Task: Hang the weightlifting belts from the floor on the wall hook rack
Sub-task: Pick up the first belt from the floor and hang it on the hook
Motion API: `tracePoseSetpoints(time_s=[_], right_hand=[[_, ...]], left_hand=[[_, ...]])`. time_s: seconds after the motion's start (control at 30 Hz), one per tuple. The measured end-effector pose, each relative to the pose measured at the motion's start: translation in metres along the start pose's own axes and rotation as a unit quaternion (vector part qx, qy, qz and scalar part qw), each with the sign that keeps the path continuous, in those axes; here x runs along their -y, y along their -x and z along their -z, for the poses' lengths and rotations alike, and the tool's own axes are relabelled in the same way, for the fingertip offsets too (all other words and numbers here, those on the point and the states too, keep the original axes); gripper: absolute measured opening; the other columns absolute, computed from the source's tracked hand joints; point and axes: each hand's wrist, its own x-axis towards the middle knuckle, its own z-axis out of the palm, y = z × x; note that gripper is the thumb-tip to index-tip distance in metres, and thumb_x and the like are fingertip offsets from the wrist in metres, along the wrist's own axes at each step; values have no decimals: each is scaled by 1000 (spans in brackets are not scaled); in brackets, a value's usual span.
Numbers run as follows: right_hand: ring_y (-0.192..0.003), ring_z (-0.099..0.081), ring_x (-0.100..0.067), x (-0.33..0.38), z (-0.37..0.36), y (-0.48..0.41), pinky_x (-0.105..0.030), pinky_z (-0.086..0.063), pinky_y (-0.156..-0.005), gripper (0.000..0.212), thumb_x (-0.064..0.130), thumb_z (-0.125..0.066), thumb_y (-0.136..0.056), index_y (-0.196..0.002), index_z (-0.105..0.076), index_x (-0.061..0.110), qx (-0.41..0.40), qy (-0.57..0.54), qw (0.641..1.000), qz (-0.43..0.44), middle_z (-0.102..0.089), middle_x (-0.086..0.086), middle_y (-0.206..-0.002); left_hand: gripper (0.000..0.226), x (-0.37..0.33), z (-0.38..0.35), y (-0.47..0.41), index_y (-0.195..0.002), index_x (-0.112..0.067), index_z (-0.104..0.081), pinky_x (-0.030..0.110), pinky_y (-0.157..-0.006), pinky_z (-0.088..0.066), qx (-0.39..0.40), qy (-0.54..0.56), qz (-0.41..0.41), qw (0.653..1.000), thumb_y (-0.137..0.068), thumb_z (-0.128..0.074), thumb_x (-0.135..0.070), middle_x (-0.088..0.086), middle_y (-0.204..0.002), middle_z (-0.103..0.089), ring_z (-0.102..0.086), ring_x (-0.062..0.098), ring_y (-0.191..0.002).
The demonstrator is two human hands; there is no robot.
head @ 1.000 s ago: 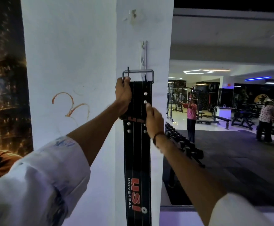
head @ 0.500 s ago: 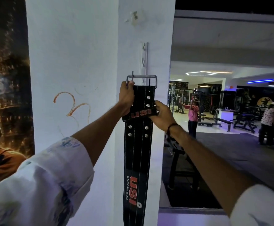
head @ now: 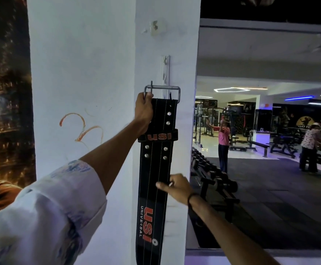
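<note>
A black weightlifting belt with red "USI" lettering hangs straight down the white pillar face. Its steel buckle sits at the lower end of a narrow white hook rack screwed to the pillar; whether a hook carries it I cannot tell. My left hand grips the belt's top left corner just under the buckle. My right hand pinches the belt's right edge lower down, thumb across its front.
The white pillar fills the middle. A mirror on the right reflects a dumbbell rack, benches and two people on the gym floor. A dark poster covers the wall at left.
My right hand has slid down from the belt loop near the rivets to the belt's mid-section. My left hand stays at the buckle. The camera has moved closer.
</note>
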Motion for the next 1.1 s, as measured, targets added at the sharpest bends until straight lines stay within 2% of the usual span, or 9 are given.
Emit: tracePoseSetpoints(time_s=[0.13,0.2,0.33,0.5,0.63,0.83,0.93,1.0,1.1], right_hand=[[-75,-54,-18,62,63,-28,-32,-45,-66,6,21,-57,-90,-94,-60,17,-68,-163,983,52,-60,2,-79],[-79,-55,-18,91,91,-39,-32,-46,-67,21,25,-51,-94,-112,-57,17,-116,-221,965,80,-61,2,-92],[-72,-58,-16,112,111,-59,-32,-49,-62,23,39,-61,-90,-103,-64,19,-127,-176,973,76,-65,1,-91],[-87,-70,-20,102,89,-77,-40,-54,-84,15,31,-64,-91,-91,-69,17,-184,-196,959,92,-75,-4,-92],[-71,-59,-15,109,78,-81,-31,-47,-67,20,30,-62,-92,-85,-65,11,-242,-207,941,112,-66,-3,-78],[-66,-61,-11,128,78,-87,-37,-52,-72,26,38,-62,-90,-84,-66,13,-265,-169,941,127,-66,1,-76],[-72,-60,-16,128,77,-88,-41,-54,-74,28,38,-62,-90,-87,-67,11,-284,-173,936,113,-65,0,-76],[-75,-61,-20,127,85,-86,-44,-55,-79,29,36,-62,-91,-91,-67,7,-285,-185,935,101,-67,-6,-81],[-77,-58,-23,125,97,-82,-36,-50,-76,33,32,-61,-93,-90,-62,-1,-275,-204,934,101,-64,-12,-84]], left_hand=[[21,4,-2,3,-107,-14,-49,32,-70,-44,2,1,-12,1000,-104,-38,-31,0,-83,-48,-48,15,-74],[22,8,-3,5,-107,-13,-50,33,-72,-44,3,-3,-15,1000,-105,-37,-32,-1,-83,-49,-48,15,-74],[27,8,-4,9,-112,-10,-51,33,-76,-47,5,1,-22,1000,-106,-37,-32,1,-89,-54,-52,16,-79],[32,7,2,17,-118,-10,-50,30,-78,-49,44,1,-17,999,-106,-37,-36,-1,-95,-56,-56,14,-85],[44,19,24,33,-127,-12,-50,31,-88,-53,103,-77,-33,991,-102,-46,-47,0,-112,-63,-64,14,-101],[46,71,38,103,-110,-18,-66,24,-78,-51,-8,-57,-27,998,-103,-36,-53,-4,-98,-72,-66,7,-91],[45,120,42,158,-107,-32,-55,14,-62,-48,69,-98,-6,993,-94,-33,-68,-10,-81,-67,-63,-6,-70],[54,154,51,187,-99,-31,-55,23,-64,-51,124,-128,12,984,-89,-32,-78,-8,-75,-66,-63,1,-68],[57,151,52,162,-98,-23,-54,36,-67,-51,74,-129,-4,989,-94,-26,-73,-5,-78,-66,-62,14,-71]])
